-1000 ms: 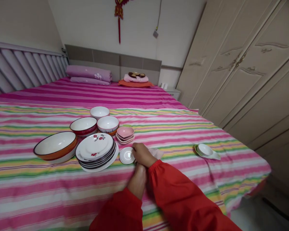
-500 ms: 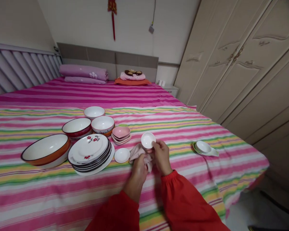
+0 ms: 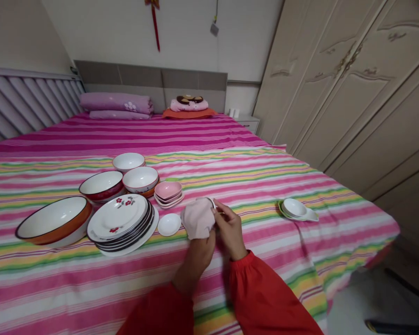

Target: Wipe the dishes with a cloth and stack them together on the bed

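A pale pink cloth [image 3: 198, 218] lies draped over a small white bowl [image 3: 212, 202], of which only a sliver of rim shows at the right. From below, my left hand [image 3: 203, 249] is closed on the cloth, its fingers mostly hidden under the fabric. My right hand [image 3: 229, 228] pinches the bowl's rim between thumb and fingers. Just left of the cloth, a small white dish [image 3: 169, 224] rests on the striped cover. Behind that dish stand stacked pink heart-shaped bowls [image 3: 168, 190].
On the left are a stack of flowered plates [image 3: 120, 216], a large orange bowl [image 3: 56, 221], a red bowl [image 3: 102, 185] and white bowls [image 3: 140, 179]. Several small dishes [image 3: 295, 208] sit nested at the right. The bed's edge drops off beyond them, near a wardrobe [image 3: 335, 88].
The cloth has come up from beneath the hands and now covers the bowl, whose white inside was showing before. The view has shifted slightly.
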A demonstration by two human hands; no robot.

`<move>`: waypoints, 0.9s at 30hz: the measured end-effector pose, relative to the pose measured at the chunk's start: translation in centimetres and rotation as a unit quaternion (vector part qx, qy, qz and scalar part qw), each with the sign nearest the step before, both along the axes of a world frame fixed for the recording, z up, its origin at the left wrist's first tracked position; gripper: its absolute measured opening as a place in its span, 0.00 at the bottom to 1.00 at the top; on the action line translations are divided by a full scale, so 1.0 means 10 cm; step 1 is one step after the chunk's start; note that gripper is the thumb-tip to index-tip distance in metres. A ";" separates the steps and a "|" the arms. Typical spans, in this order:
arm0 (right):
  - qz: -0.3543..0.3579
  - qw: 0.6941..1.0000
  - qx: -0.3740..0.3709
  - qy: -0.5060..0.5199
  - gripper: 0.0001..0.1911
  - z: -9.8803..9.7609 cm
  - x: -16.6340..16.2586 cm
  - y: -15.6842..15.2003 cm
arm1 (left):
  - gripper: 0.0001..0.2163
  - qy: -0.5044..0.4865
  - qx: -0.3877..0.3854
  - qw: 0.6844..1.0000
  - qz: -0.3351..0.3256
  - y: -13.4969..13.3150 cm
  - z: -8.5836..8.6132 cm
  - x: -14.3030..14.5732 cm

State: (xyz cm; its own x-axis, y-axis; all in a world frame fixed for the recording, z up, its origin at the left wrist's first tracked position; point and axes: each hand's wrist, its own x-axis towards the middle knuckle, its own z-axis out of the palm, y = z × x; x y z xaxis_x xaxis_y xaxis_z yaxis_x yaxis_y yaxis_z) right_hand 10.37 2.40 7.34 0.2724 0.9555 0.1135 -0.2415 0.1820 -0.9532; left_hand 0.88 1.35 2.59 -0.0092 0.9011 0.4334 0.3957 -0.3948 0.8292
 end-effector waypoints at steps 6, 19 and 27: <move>-0.014 0.999 -0.030 0.008 0.24 0.01 0.19 0.06 | 0.20 0.161 0.104 0.981 -0.042 0.01 -0.01 -0.03; 0.011 0.999 -0.052 0.009 0.22 0.03 0.21 0.06 | 0.18 0.165 0.135 0.976 -0.045 -0.05 0.14 -0.07; -0.048 0.998 -0.028 0.028 0.19 0.07 0.22 0.06 | 0.12 -0.168 -0.054 0.980 0.091 0.02 0.33 -0.09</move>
State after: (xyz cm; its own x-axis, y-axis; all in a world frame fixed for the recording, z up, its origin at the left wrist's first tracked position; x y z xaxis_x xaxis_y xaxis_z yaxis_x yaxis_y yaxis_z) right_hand 12.57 2.96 8.04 0.3665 0.9295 0.0420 -0.2790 0.1528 -0.9481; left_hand -0.05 1.55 5.89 -0.2997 0.9117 0.2811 0.1497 -0.2461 0.9576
